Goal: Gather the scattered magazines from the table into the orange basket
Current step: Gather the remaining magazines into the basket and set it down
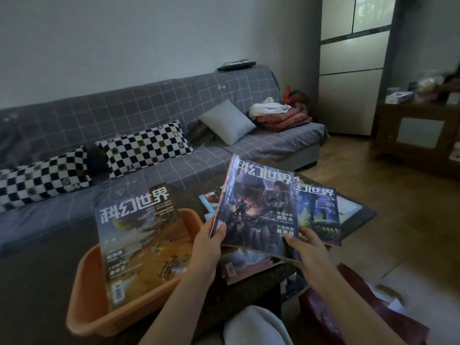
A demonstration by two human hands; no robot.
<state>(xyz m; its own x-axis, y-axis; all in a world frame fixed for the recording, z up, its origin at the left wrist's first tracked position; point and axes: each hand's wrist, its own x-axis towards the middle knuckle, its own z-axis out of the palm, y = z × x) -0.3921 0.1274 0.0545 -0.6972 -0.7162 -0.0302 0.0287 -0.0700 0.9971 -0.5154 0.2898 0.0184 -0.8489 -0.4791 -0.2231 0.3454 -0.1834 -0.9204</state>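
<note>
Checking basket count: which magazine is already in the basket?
The orange-covered magazine, leaning in the orange basket at left. The blue-covered one is held up by both the left hand and right hand; others lie on the table.

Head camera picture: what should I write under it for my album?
Both hands, left hand and right hand, lift a blue magazine off the table beside an orange basket already holding one magazine.

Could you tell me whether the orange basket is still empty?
No. One magazine already stands tilted inside the orange basket, its top leaning over the far rim.
</note>
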